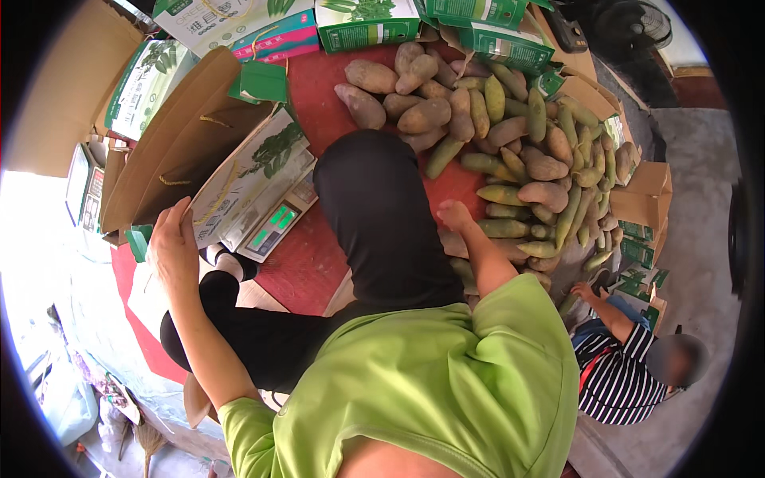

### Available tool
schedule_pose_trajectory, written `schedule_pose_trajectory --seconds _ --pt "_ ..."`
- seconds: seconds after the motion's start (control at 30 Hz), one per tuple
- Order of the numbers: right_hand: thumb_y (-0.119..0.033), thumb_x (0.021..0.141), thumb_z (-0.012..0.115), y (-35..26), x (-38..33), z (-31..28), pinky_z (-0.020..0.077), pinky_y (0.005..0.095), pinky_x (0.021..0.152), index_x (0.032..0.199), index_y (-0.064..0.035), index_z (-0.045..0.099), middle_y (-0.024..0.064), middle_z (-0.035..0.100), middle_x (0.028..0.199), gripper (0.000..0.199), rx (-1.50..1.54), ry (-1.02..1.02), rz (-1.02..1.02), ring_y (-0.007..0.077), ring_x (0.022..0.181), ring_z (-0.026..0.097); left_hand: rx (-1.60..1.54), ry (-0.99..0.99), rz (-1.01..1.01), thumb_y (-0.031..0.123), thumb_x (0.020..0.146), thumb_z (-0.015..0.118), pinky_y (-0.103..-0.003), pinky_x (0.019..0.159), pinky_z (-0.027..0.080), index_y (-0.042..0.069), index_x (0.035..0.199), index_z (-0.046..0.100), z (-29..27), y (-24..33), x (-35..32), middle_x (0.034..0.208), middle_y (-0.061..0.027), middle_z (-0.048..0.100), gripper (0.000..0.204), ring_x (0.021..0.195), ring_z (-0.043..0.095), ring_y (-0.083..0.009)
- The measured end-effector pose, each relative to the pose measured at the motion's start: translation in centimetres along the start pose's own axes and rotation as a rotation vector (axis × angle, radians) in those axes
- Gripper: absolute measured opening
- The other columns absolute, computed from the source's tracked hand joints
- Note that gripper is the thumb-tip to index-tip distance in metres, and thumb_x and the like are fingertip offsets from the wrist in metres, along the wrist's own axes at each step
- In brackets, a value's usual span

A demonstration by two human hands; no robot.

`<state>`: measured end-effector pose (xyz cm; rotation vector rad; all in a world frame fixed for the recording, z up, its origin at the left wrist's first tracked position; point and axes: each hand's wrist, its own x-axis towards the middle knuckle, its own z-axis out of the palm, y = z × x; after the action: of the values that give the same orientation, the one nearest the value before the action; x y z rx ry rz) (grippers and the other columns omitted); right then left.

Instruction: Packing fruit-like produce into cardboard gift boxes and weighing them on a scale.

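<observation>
Two hands out: your left hand (171,243) on a carton (239,187), your right hand (454,215) at the fruit pile (510,135).
Left fingers lie flat and spread against the carton's edge beside the scale (275,227), gripping nothing you can see. Right fingers curl loosely at the pile's near edge on the red mat (319,103); whether they hold a fruit cannot be told. Another person's hand (582,291) reaches in at the right.
</observation>
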<state>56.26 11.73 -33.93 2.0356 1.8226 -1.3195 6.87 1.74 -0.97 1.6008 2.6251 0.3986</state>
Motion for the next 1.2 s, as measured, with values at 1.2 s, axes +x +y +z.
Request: schedule_pose_trajectory --seconds 1.2 --pt "-0.029 0.08 0.055 -6.8 12.7 -1.9 0.0359 0.0451 0.088 0.104 -0.0215 0.06 0.0001 0.057 0.102 0.026 -1.478 -0.002 -0.696 0.0193 0.104 0.049 0.035 -0.016 0.03 -0.003 0.066 0.061 -0.037 0.075 0.049 0.009 0.102 0.063 -0.6 0.3 0.2 0.091 -0.0065 0.062 0.037 0.086 0.06 -0.026"
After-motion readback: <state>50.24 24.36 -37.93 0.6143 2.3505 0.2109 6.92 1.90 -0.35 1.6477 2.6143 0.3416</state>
